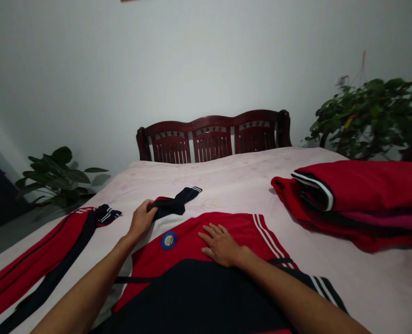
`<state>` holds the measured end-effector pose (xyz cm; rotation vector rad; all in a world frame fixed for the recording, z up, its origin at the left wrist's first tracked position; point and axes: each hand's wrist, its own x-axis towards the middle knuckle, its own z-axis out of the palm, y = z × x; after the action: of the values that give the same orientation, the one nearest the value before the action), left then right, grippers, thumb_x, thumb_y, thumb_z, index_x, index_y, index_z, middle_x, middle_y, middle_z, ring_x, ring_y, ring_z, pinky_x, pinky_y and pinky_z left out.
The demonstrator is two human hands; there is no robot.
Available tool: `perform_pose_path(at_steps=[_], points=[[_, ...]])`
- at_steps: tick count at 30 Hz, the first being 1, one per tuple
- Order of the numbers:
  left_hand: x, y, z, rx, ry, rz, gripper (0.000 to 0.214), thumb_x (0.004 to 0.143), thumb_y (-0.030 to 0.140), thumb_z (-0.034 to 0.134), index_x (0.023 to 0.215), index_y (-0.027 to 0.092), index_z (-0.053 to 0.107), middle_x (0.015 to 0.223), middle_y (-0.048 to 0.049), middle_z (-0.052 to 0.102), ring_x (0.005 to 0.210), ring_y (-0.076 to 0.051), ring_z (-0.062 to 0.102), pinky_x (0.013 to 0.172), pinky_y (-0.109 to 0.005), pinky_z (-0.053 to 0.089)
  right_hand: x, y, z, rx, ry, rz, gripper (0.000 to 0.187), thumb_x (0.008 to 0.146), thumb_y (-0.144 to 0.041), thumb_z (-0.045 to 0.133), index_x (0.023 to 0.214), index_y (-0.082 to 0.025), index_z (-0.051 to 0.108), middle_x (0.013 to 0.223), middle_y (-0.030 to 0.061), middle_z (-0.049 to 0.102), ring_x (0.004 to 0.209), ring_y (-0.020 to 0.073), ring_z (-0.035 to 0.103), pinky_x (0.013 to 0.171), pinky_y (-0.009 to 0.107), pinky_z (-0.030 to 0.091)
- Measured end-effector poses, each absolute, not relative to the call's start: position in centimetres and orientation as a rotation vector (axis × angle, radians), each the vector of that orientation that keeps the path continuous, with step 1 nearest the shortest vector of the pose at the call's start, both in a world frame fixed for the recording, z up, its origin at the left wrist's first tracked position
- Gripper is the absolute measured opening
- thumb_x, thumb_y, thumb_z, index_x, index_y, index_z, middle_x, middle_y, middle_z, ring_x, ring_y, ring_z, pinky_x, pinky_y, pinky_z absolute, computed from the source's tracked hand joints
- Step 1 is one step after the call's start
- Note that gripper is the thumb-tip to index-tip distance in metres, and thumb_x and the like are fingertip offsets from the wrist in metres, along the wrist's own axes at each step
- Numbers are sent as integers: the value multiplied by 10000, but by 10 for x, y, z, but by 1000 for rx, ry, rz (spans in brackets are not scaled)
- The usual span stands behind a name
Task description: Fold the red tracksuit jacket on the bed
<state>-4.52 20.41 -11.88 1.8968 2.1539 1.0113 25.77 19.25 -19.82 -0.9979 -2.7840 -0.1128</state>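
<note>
A red, navy and white sports jacket (192, 236) lies spread on the bed, a round blue badge on its red part. White stripes edge its right end. My left hand (143, 220) is closed on a dark part of the jacket at the far left, beside a navy striped tip; I cannot tell whether this is collar or cuff. My right hand (221, 245) rests flat on the red fabric, fingers spread, holding nothing. The near part of the jacket is cut off by the frame's lower edge.
Red and navy trousers (49, 253) lie along the left side of the bed. A stack of folded red clothes (369, 195) sits on the right. Behind the pale pink bedsheet (240, 176) stands a dark wooden headboard (212, 134). Leafy plants (369, 116) flank the bed.
</note>
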Motion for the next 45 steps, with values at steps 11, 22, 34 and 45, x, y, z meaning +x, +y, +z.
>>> perform_pose_path(at_steps=[11, 22, 34, 45], points=[[-10, 101, -176, 2779, 1360, 324, 253, 858, 99, 368, 997, 193, 557, 989, -70, 632, 917, -206, 568, 819, -334, 397, 236, 224, -166, -1073, -2477, 2, 497, 1006, 186, 618, 1417, -58, 483, 1277, 104, 365, 1105, 324, 366, 975, 278, 329], [-69, 121, -162, 1839, 1869, 1152, 205, 878, 356, 455, 955, 197, 558, 875, -11, 629, 849, -187, 578, 765, -299, 445, 230, 271, -152, -1446, -2591, 8, 262, 974, 37, 862, 1105, -112, 691, 1009, 98, 526, 923, 417, 493, 850, 420, 463], [-88, 158, -147, 1406, 1690, 1389, 481, 714, 459, 630, 1079, 146, 631, 986, -51, 679, 868, -198, 620, 740, -294, 504, 316, 198, -156, -1055, -2758, -241, 246, 928, 61, 738, 1007, -144, 627, 1004, 59, 488, 899, 353, 486, 860, 319, 351], [-59, 104, -123, 1807, 1490, 442, 453, 844, 581, 514, 833, 133, 577, 733, -2, 536, 644, -120, 425, 597, -230, 330, 267, 234, -133, -1242, -2042, 939, 275, 978, 135, 594, 1000, -120, 696, 995, 46, 539, 1014, 365, 455, 964, 371, 365]])
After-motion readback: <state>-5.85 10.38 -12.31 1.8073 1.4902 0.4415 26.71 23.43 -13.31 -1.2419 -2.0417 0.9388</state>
